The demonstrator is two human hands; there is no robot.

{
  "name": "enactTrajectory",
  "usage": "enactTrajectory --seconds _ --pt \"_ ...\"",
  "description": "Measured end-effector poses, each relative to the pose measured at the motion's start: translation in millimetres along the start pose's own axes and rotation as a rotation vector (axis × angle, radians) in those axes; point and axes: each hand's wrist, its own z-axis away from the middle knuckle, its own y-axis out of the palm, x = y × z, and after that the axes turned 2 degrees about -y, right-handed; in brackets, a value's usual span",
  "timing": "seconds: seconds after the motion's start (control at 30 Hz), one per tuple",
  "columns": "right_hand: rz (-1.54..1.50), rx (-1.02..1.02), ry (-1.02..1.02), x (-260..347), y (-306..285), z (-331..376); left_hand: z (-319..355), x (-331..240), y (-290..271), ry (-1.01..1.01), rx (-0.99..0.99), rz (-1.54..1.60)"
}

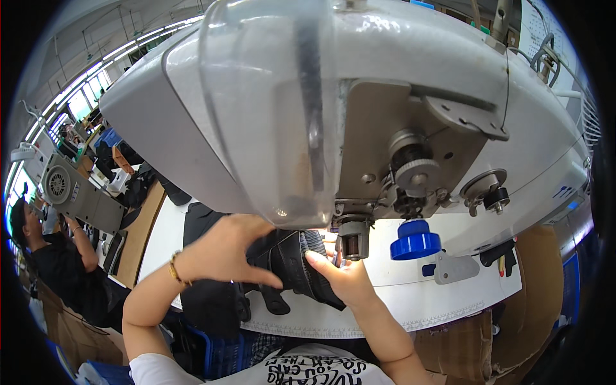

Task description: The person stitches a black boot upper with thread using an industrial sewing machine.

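My right hand (346, 281) grips the near right side of a black sewn piece (292, 266), its thumb on top and some fingertips showing beyond the edge. The piece has a ribbed, gathered band and black straps hanging off it; I cannot tell its exact kind. My left hand (228, 251) is over its left part, thumb stretched out and apart; its other fingertips are hidden behind the clear shield. Both hands are below the head of a large white sewing machine (449, 58), close to its needle area, which is partly hidden. More black fabric (208, 308) lies under my left wrist.
A clear plastic shield (269, 128) hangs in front of the machine head. Right of the needle area are a blue knob (416, 240) and a grey plate (455, 268). The white table (385, 301) has a ruler edge. Cardboard (455, 346) stands below. A co-worker (61, 273) sits at left.
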Motion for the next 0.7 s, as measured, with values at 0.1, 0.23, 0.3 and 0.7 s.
enactTrajectory --seconds 0.1,0.23,0.3,0.7 --pt "-0.038 -0.009 0.064 6.0 -6.8 1.0 -9.1 26.7 -4.1 -0.068 -0.041 0.046" --pt "0.076 0.034 0.080 12.2 -20.6 0.5 -38.5 54.2 16.4 -0.021 0.137 0.131" --pt "0.314 0.172 -0.175 9.7 -17.3 1.9 -35.7 73.2 22.9 -0.049 0.283 0.156" --pt "0.708 0.255 -0.078 51.0 -54.0 -14.3 -41.0 32.9 39.8 -0.286 -0.038 0.115"
